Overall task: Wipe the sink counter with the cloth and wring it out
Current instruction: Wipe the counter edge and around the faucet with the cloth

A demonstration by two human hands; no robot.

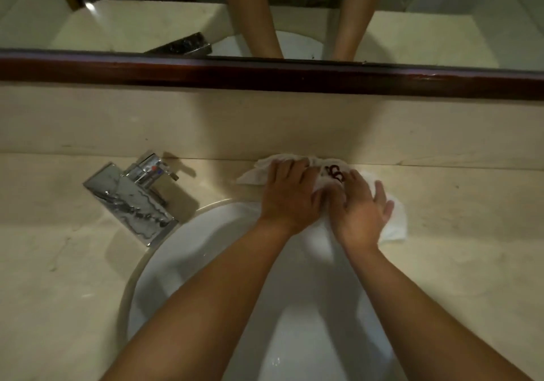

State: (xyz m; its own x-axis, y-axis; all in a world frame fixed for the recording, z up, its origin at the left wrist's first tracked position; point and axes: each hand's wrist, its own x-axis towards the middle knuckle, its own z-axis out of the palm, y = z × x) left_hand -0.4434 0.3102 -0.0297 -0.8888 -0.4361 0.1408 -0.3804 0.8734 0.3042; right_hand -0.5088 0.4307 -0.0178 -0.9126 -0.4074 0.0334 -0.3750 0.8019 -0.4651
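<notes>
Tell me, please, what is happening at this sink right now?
A person is wiping the counter behind the white basin with a white cloth. Both hands press flat on it, the left hand beside the right hand, near the back wall. The chrome tap stands to the left, apart from them.

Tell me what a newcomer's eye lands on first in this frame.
Both hands, left hand and right hand, press a white cloth flat on the counter behind the white basin. A chrome tap stands at left, under a dark-framed mirror.
</notes>
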